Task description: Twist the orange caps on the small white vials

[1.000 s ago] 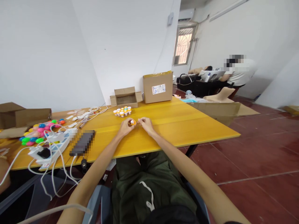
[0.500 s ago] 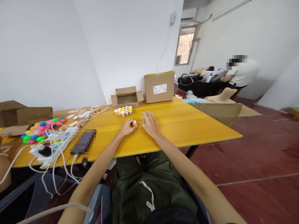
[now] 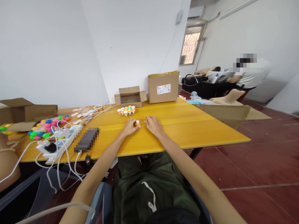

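Head view. Left hand (image 3: 131, 127): narrow, thumb and fingers curled around 1 small orange bottle (image 3: 137, 123) with a white top. Bottle position: over the yellow table (image 3: 198, 124), between the 2 hands, touching the left only. Roughly upright; cannot tell if resting on the wood or slightly lifted. Right hand (image 3: 153, 125): wide, fingers loosely spread, just beside the bottle but apart from it, partly blurred. Nothing visible in its grasp; cannot tell about the space under the palm.

Hazards, as judged:

1. Small orange bottle: could slip or tilt. Cause: small body, 1-handed grip, no support from the right.

2. White top: could sit crooked or loose. Cause: uneven pressing; fit too small to tell.

3. Cluster of white-topped bottles (image 3: 126, 112), close together beyond the hands: could topple in a chain. Cause: 1 careless brush of the fingers.

4. Small open box (image 3: 130, 99) and tall closed box (image 3: 164, 88), both behind the cluster: likely barrier to rearward rolling. No such barrier along the near edge; risk of a fall to the floor.

5. Thick white cord (image 3: 70, 204), crossing the left forearm (image 3: 100, 166) in view: could snag. Cause: wide elbow sweep; contact uncertain.
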The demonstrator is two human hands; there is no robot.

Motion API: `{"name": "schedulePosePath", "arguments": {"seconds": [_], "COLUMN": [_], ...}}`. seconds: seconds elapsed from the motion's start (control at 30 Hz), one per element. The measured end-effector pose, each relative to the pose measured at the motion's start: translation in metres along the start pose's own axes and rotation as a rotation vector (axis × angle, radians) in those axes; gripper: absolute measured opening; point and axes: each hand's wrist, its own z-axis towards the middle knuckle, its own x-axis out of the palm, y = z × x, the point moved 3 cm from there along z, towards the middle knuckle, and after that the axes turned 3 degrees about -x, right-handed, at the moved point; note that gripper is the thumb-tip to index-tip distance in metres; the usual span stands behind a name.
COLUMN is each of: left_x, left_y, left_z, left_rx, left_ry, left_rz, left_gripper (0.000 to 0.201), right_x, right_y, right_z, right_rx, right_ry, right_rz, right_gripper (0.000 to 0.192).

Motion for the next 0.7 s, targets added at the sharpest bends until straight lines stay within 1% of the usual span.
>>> {"name": "schedulePosePath", "arguments": {"seconds": [0.1, 0.17, 0.3, 0.5, 0.7], "left_x": [-0.0012, -0.0018, -0.0012, 0.0003, 0.0002], "left_y": [-0.0023, -0.0036, -0.0041, -0.0006, 0.0013], "left_z": [-0.0007, -0.0009, -0.0006, -0.0004, -0.0013], "left_rx": [-0.005, -0.018, -0.044, -0.015, -0.002], "left_ry": [0.006, 0.005, 0.006, 0.008, 0.014], "left_rz": [-0.002, -0.004, 0.001, 0.024, 0.048], "left_gripper": [0.016, 0.015, 0.015, 0.017, 0.017], "right_x": [-0.0031, -0.0039, -0.0040, -0.0016, 0.0009], "right_y": [0.0035, 0.0048, 0.0065, 0.0064, 0.0045], "right_z": [-0.0002, -0.0005, -0.0018, -0.0029, -0.0024], "right_rx": [-0.025, -0.036, -0.034, -0.013, -0.006], "right_ry": [-0.047, -0.056, -0.020, 0.034, 0.007], "right_rz": [0.050, 0.068, 0.051, 0.002, -0.027], "right_gripper": [0.025, 0.023, 0.017, 0.021, 0.024]}}
